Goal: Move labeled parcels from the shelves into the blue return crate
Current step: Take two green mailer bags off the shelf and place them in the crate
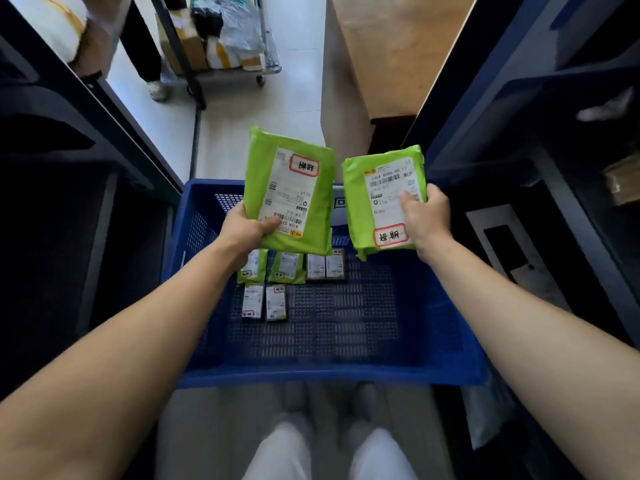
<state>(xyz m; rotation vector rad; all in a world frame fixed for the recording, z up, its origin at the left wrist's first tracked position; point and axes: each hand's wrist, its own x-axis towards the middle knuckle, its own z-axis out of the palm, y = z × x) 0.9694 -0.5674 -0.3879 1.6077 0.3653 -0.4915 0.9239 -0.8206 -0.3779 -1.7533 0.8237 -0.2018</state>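
Observation:
My left hand (246, 230) grips a green labeled parcel (273, 161) by its lower left corner. In my right hand (424, 216) is a second green labeled parcel (356, 199), held by its right edge. Both parcels hang above the far half of the blue return crate (322, 372), which stands on the floor in front of me. On the crate's bottom lie several small parcels: two green ones (287, 268), two small boxes (325, 266) beside them and two more boxes (265, 301) nearer to me.
Dark blue shelves (69, 188) flank me on the left, and more shelving (540, 140) on the right. Ahead, a trolley (221, 43) loaded with packages stands on the pale floor, with another person's legs (149, 57) beside it. A wooden counter (391, 46) stands at the far right.

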